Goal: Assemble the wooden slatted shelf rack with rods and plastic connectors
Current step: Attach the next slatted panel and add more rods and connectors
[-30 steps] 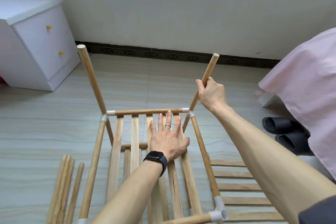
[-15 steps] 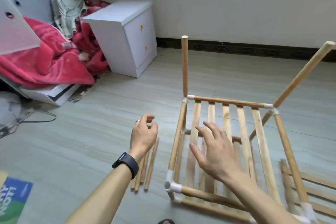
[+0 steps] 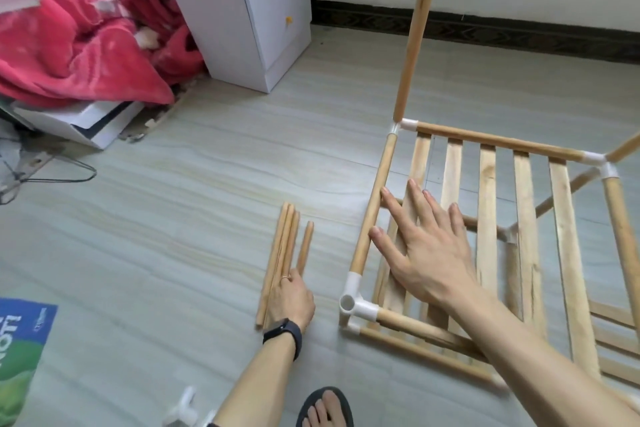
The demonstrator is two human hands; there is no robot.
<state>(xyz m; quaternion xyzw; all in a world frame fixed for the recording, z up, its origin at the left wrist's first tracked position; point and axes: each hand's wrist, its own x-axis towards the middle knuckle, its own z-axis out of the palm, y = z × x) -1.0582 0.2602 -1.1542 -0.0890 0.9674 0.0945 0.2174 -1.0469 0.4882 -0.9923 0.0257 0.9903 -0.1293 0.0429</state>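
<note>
The partly built rack stands on the floor at the right: wooden slats (image 3: 488,218) framed by rods joined with white plastic connectors. One rod (image 3: 415,35) stands upright from the far-left corner. The near-left connector (image 3: 349,303) shows an empty socket facing up. My right hand (image 3: 426,246) lies flat on the slats, fingers spread, fingertips close to the left side rod (image 3: 375,204). To the left of the rack, several loose rods (image 3: 285,246) lie on the floor. My left hand (image 3: 291,298), with a black wristband, is down on their near ends, fingers curled over them.
A white drawer cabinet (image 3: 242,10) stands at the back, with a red blanket (image 3: 69,45) and a white box (image 3: 86,121) to its left. A wire hanger (image 3: 52,173) and blue-green packaging (image 3: 17,350) lie far left. More slats (image 3: 616,340) lie at the right. My sandalled foot (image 3: 325,406) is at the bottom.
My view swung left. My right hand let go of the far-right upright rod and came down onto the slats. My left hand left the slats and dropped onto the loose rods.
</note>
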